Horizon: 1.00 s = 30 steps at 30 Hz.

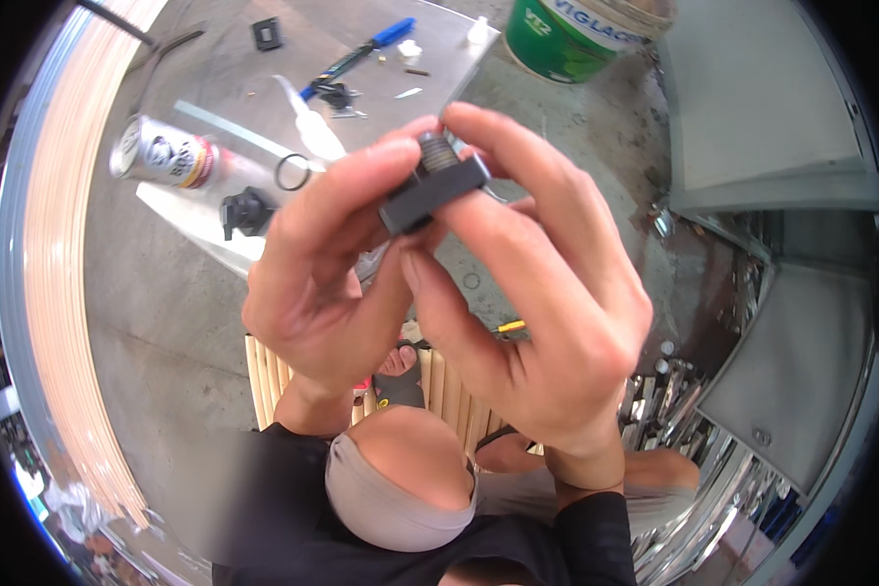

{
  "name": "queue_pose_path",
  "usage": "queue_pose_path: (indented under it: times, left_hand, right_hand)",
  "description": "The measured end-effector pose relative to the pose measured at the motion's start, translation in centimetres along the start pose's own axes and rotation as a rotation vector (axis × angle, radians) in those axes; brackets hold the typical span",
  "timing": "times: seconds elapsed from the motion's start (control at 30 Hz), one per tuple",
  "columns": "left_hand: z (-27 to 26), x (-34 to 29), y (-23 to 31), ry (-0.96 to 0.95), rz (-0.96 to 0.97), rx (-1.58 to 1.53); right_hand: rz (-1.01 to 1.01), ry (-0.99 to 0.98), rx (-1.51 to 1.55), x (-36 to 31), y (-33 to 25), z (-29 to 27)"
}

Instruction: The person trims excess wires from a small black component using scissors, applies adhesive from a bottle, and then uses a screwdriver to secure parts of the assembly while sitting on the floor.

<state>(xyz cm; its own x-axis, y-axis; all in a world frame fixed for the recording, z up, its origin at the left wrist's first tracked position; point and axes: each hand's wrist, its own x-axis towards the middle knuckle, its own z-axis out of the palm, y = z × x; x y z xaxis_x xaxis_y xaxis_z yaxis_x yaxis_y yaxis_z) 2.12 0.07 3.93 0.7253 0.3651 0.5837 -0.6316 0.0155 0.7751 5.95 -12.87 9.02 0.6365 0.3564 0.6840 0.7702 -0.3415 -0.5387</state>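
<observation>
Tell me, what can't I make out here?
Head view throughout:
Black block: partly hidden by the left hand and right hand.
Green bucket: part of its top cut off by the picture's upper edge.
Brown bit: too small to identify.

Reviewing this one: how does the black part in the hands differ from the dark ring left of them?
The black part is a solid block with a ribbed round section; the dark ring is a thin, open loop.
The black part is pinched between fingers of the left hand and right hand; the dark ring is untouched.
Both are dark in colour.
</observation>
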Motion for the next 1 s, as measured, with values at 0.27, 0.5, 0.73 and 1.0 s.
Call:
queue_pose_path:
  times: [0.27, 0.5, 0.73, 1.0]
  left_hand:
    - [-6.0, 0.3, 5.4, 0.032, 0.161, 0.407]
    - [-13.5, -0.2, 10.7, 0.227, 0.211, 0.533]
    - [-20.2, -0.4, 16.4, 0.371, 0.249, 0.453]
    - [-24.3, 0.9, 19.7, 0.430, 0.334, 0.509]
  right_hand:
    - [-0.151, -0.083, 0.184, 2.3, -4.4, 4.2]
    - [-0.330, -0.179, 0.362, 5.0, -10.5, 10.4]
    - [-0.517, -0.297, 0.471, 7.8, -17.3, 15.4]
    - [-0.565, -0.432, 0.577, 9.9, -21.1, 18.0]
